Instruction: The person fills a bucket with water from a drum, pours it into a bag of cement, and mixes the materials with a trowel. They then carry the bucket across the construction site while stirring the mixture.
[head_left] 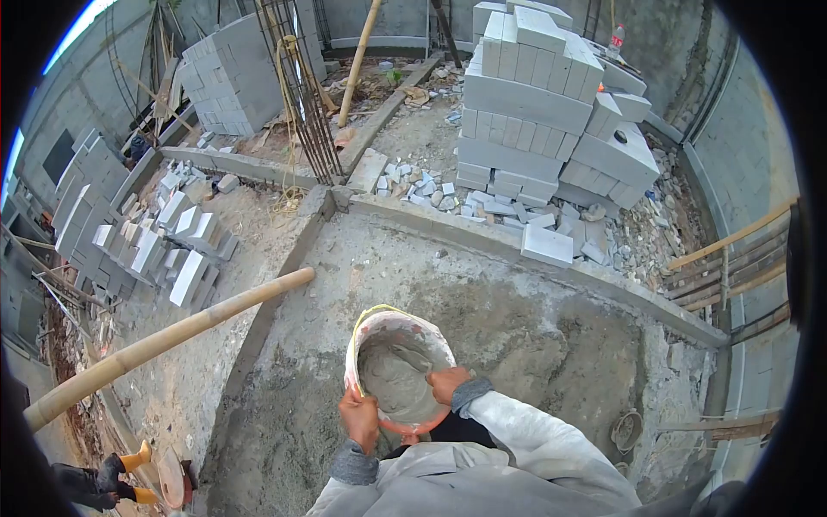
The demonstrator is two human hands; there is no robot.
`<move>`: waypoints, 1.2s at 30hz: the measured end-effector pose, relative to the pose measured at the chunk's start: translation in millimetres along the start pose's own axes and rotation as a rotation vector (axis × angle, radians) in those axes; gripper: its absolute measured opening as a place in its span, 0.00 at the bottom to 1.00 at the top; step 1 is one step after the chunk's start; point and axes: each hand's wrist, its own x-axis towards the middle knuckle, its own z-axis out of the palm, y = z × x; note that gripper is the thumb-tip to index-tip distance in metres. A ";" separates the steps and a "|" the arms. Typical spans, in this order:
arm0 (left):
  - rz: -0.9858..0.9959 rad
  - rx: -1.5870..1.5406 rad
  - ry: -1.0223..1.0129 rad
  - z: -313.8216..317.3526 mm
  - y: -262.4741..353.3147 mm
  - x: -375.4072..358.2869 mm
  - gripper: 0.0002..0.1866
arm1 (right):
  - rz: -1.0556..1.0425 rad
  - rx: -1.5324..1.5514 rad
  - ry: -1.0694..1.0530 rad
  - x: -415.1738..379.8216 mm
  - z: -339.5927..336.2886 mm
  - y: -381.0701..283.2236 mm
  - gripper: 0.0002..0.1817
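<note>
An orange-red bucket (350, 366), its rim smeared with dried cement, is in front of my body and holds wet grey mortar (396, 379). A thin yellow handle (379, 308) lies along its far edge. On the near left side of the rim, my left hand (360, 420) is closed with the fingers gripping the edge. My right hand (448, 385) is closed on the right side of the same rim. Both grey cuffs are at my wrists. Beneath the bucket, the floor is rough, damp grey concrete (284, 414).
A bamboo pole (189, 332) slants in from the left. Low concrete beams (482, 233) border this floor. Light blocks (525, 95) are stacked beyond, near rubble and upright rebar (301, 112). At lower left, a person in yellow boots (136, 457) is beside another bucket (170, 478).
</note>
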 end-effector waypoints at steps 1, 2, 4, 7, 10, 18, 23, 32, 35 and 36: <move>0.005 -0.010 0.015 17.5 12.1 24.1 0.20 | -0.051 -0.021 -0.075 25.9 3.3 7.4 0.17; 0.010 -0.025 0.031 36.3 23.0 53.0 0.19 | -0.102 -0.048 -0.152 56.5 -5.8 19.8 0.17; -0.029 0.042 0.050 63.2 29.4 104.3 0.15 | -0.142 0.118 -0.174 86.1 -72.1 35.9 0.17; -0.031 0.049 0.071 122.4 45.4 196.7 0.15 | -0.155 0.205 0.112 163.1 -131.8 80.9 0.16; -0.036 0.120 0.135 161.2 53.7 248.2 0.20 | -0.101 -0.047 -0.063 257.3 -158.9 113.0 0.17; -0.120 0.199 0.161 275.7 107.1 453.1 0.27 | 0.041 0.059 -0.193 423.9 -295.0 212.5 0.31; -0.165 0.375 0.017 346.3 137.6 621.8 0.22 | -0.063 0.283 -0.136 553.5 -307.2 286.0 0.32; -0.220 0.366 -0.099 484.7 55.0 868.8 0.28 | 0.182 -0.207 -0.021 776.1 -361.3 406.6 0.22; -0.261 0.379 -0.182 516.5 22.1 932.4 0.31 | 0.158 -0.355 0.022 863.5 -379.3 447.7 0.24; -0.201 0.324 -0.160 528.0 10.7 950.1 0.31 | 0.157 -0.376 0.021 894.3 -386.1 456.8 0.19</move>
